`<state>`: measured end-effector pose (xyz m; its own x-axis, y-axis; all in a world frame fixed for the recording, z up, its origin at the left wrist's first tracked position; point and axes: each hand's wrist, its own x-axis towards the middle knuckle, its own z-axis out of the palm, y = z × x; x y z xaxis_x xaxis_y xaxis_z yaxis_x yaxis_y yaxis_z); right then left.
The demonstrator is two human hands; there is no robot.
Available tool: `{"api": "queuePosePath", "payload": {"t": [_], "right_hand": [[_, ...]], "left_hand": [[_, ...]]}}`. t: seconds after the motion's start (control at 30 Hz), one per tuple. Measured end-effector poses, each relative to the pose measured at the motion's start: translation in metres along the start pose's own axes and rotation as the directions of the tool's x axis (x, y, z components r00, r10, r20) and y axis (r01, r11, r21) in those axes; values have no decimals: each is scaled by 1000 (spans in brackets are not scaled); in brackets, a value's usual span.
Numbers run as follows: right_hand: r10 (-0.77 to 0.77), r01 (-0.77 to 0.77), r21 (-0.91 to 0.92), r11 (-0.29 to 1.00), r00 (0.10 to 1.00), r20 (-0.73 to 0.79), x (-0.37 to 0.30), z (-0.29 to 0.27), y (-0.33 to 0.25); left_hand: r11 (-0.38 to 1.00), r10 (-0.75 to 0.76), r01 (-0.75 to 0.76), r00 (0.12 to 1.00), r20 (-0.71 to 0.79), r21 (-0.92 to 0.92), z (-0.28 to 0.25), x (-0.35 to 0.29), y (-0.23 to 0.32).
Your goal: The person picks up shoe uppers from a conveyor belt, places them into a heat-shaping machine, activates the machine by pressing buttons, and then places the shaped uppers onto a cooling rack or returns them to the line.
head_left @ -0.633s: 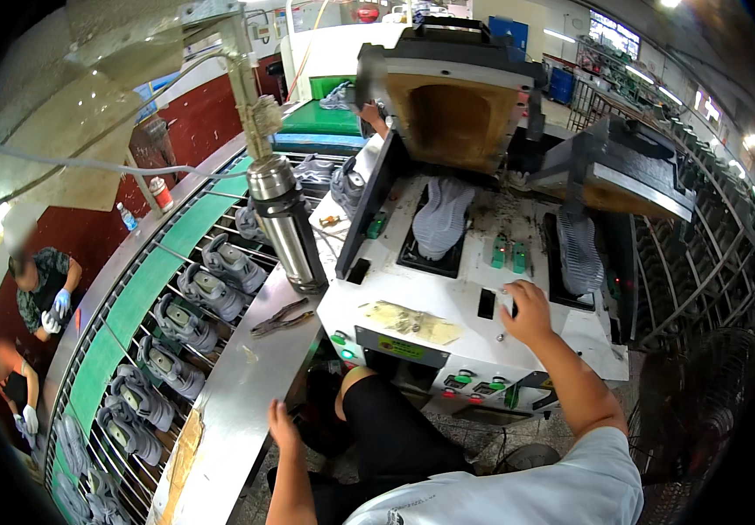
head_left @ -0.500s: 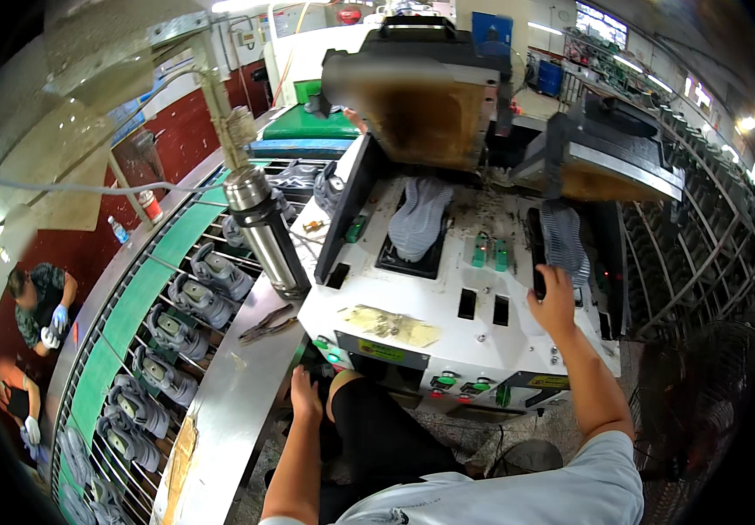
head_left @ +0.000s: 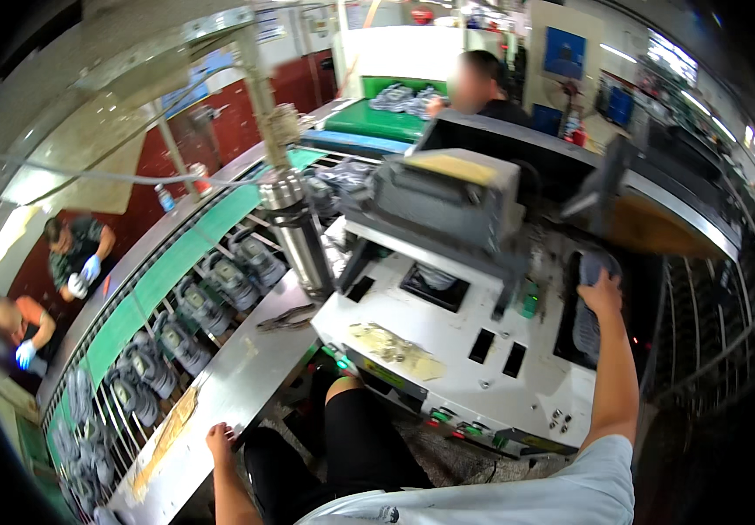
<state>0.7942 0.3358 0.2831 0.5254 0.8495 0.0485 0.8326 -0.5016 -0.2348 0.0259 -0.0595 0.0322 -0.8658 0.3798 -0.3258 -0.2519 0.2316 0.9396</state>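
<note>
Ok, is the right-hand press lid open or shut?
Open: the lid stands raised, its brown underside showing, with the right hand on the grey shoe.

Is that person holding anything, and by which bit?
The right hand seems to grip the grey shoe near its middle; the left hand appears to hold nothing.
</note>
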Motion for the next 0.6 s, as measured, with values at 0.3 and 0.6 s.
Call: {"api": "queuePosePath", "payload": {"t": [0.3,0.6], "right_hand": [[125,-128,-35,991,989,-76,7,12,4],[81,-83,45,996,996,26,35,39,17]], "left_hand": [[997,60,-51,977,-205,51,-83,1,-49],[867,75,86,952,-298,491,-56,-19,-38]]}}
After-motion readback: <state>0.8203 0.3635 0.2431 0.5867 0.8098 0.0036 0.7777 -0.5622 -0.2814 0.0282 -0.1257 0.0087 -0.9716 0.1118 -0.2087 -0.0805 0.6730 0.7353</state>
